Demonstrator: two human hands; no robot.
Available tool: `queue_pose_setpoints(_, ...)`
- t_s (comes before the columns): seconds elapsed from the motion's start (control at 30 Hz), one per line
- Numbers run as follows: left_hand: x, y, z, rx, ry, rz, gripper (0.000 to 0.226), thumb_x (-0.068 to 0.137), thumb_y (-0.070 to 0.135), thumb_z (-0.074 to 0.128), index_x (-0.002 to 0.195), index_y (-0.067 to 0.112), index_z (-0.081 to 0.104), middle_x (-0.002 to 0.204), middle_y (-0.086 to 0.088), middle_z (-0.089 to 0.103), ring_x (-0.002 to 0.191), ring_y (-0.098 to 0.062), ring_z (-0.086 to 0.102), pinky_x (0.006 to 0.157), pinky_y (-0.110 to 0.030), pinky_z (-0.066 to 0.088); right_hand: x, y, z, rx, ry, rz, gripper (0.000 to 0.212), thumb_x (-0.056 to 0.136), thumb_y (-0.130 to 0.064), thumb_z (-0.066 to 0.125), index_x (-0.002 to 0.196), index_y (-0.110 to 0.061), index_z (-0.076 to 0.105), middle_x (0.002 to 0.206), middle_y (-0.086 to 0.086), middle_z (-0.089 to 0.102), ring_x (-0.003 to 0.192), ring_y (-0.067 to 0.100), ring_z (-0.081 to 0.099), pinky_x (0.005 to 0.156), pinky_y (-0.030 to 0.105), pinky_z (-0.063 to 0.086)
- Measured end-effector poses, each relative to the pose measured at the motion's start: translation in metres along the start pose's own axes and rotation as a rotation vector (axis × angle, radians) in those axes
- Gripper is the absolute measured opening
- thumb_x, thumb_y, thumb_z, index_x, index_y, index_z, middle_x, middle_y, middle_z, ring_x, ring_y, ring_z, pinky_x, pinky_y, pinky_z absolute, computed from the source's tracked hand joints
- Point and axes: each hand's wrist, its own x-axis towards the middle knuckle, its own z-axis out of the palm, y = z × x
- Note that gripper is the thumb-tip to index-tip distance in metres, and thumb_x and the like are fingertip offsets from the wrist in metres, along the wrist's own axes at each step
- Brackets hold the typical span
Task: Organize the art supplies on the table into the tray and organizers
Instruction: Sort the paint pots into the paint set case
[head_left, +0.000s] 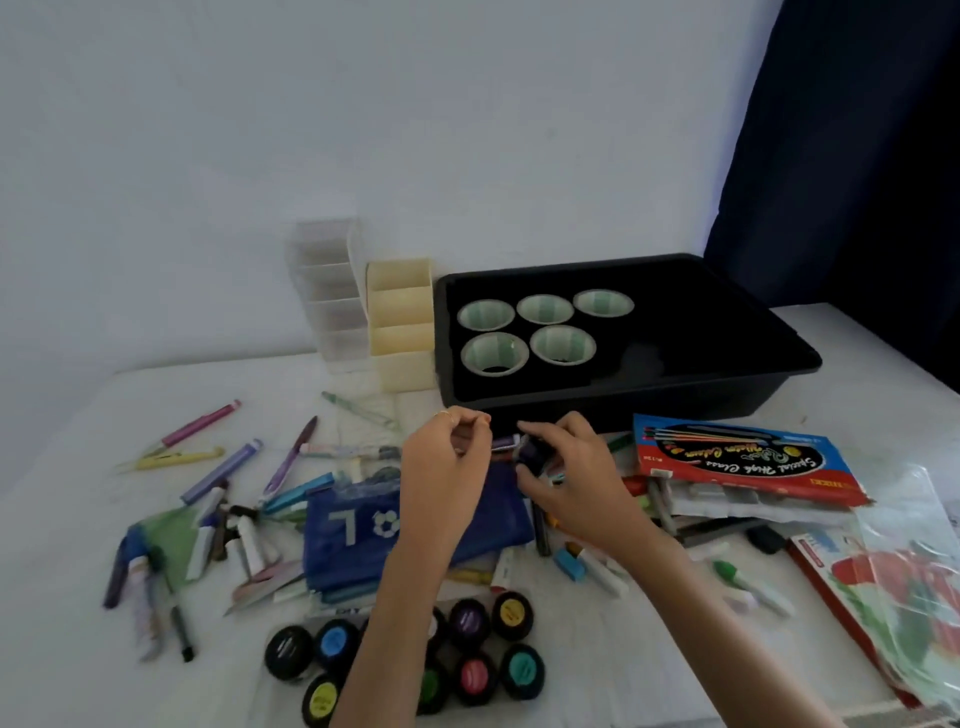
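A small purple tube (504, 442) is held above the table (62, 467), near the black tray (779, 358): pinched by the left grip (447, 473), its dark end clamped in the right grip (571, 483); if twisted open, paint could be squeezed out

Pale wall (363, 104) and dark curtain (857, 156) at the back
The wall was plain, bluish-white, and filled most of the upper view; the curtain, deep navy, hung at the far right, its slanted edge overlapping the wall
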Motion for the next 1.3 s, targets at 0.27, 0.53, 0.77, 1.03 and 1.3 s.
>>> queue_pose_setpoints(0.27, -0.042, -0.04, -0.081, 0.064, 0.006, -0.058, 0.011, 0.092, 0.021, 0.057, 0.093, 0.016, 0.067, 0.081, 0.007, 0.065, 0.074, 0.0, 0.058, 0.063, -0.006, 0.042, -0.031, -0.073, 0.05, 0.103, 0.015, -0.035, 0.033, 0.078, -0.02, 0.073, 0.105, -0.017, 0.054, 0.099, -0.004, 0.051, 0.088, 0.011, 0.052, 0.077, 0.022, 0.045)
queue_pose_setpoints(0.53, -0.08, -0.081, -0.146, 0.094, 0.001, -0.126, 0.012, 0.09, 0.023, 0.059, 0.091, 0.016, 0.068, 0.081, 0.007, 0.066, 0.076, -0.003, 0.06, 0.067, -0.015, 0.046, -0.074, -0.133, 0.089, 0.14, 0.025, -0.075, 0.033, 0.075, -0.021, 0.077, 0.102, -0.019, 0.057, 0.098, -0.008, 0.053, 0.086, 0.008, 0.054, 0.078, 0.022, 0.047)
queue_pose_setpoints(0.77, -0.108, -0.104, -0.171, 0.096, -0.012, -0.104, 0.016, 0.091, 0.009, 0.054, 0.1, 0.018, 0.065, 0.096, 0.006, 0.064, 0.083, -0.001, 0.058, 0.072, -0.007, 0.043, -0.103, -0.164, 0.113, 0.195, -0.027, -0.115, 0.033, 0.075, -0.018, 0.077, 0.103, -0.02, 0.06, 0.099, -0.005, 0.052, 0.083, 0.002, 0.052, 0.074, 0.011, 0.045)
queue_pose_setpoints(1.03, -0.124, -0.115, -0.173, 0.066, -0.081, -0.127, 0.018, 0.086, 0.007, 0.063, 0.103, 0.012, 0.065, 0.101, 0.002, 0.064, 0.091, -0.006, 0.058, 0.081, -0.021, 0.05, -0.127, -0.167, 0.131, 0.022, -0.075, -0.114, 0.037, 0.072, -0.023, 0.078, 0.106, -0.026, 0.064, 0.097, -0.01, 0.051, 0.092, 0.01, 0.045, 0.083, 0.025, 0.036)
queue_pose_setpoints(1.3, -0.128, -0.123, -0.171, 0.028, -0.061, -0.244, 0.018, 0.085, 0.007, 0.065, 0.103, 0.01, 0.065, 0.098, 0.0, 0.064, 0.083, -0.011, 0.058, 0.068, -0.013, 0.047, -0.132, -0.171, 0.131, -0.162, -0.009, -0.126, 0.037, 0.07, -0.03, 0.077, 0.103, -0.025, 0.063, 0.095, -0.007, 0.065, 0.09, 0.019, 0.052, 0.073, 0.027, 0.019)
